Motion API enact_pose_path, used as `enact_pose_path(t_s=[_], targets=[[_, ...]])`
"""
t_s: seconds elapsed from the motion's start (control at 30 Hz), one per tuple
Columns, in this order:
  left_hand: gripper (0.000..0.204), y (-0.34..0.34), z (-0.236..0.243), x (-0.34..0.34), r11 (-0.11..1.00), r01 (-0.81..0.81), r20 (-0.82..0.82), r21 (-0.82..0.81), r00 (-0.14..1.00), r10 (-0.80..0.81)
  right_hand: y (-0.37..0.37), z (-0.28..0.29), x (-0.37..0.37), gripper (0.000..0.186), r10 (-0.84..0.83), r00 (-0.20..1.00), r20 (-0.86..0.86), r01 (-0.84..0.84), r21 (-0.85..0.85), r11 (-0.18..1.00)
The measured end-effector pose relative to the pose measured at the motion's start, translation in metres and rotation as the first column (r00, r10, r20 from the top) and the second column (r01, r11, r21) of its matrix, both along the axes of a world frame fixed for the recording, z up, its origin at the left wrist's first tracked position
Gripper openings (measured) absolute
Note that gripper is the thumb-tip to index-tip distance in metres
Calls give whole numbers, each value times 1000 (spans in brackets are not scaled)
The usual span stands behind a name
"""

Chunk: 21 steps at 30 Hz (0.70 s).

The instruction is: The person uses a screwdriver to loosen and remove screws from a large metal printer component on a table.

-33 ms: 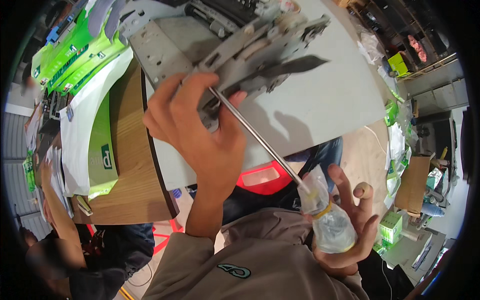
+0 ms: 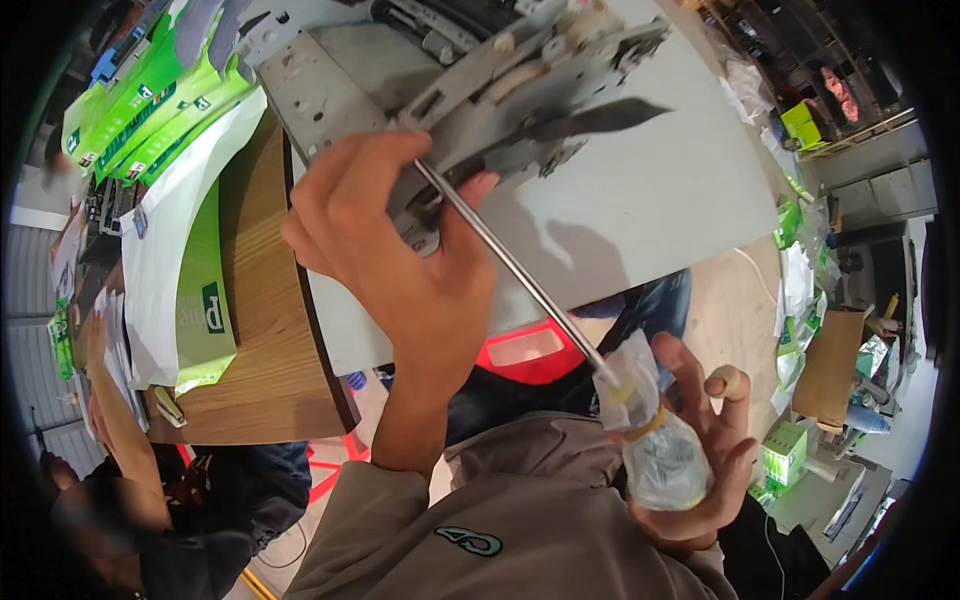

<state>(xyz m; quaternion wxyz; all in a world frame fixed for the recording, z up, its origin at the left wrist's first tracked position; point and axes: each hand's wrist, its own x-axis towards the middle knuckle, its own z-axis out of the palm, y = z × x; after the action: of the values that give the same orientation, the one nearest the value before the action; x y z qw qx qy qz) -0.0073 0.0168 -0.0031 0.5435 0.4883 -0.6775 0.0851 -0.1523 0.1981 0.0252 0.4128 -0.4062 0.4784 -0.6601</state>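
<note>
The right hand (image 2: 718,440) loosely grasps the plastic-wrapped handle of a screwdriver (image 2: 520,276); up the shaft, the left hand (image 2: 405,265) pinches its far end. Just beyond that pinch, a metal machine (image 2: 325,85) rests on a pale table (image 2: 680,205).

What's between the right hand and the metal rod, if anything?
The plastic-wrapped bundle, with a yellow band around it: it rests against the right hand, and the metal rod meets its upper end. Nothing visible separates the left hand from the rod's upper part.
</note>
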Motion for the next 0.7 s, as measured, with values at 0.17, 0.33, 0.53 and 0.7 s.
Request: enact_pose_path(t_s=[0.17, 0.33, 0.53, 0.7], targets=[[82, -7, -8, 2, 996, 76, 125, -52, 990, -69, 10, 8, 6, 61, -36, 918, 396, -16, 127, 992], [90, -11, -17, -3, 987, 152, -139, -58, 977, -159, 8, -8, -2, 53, 101, 989, 113, -101, 0, 995], [89, -6, -10, -1, 995, 92, -133, 30, 987, -87, 8, -11, -8, 50, 182, 979, -95, -185, -14, 983], [85, -8, -11, 3, 997, 44, 73, -58, 997, -40, 17, -14, 8, 70, -308, 951, 35, 299, 154, 942]])
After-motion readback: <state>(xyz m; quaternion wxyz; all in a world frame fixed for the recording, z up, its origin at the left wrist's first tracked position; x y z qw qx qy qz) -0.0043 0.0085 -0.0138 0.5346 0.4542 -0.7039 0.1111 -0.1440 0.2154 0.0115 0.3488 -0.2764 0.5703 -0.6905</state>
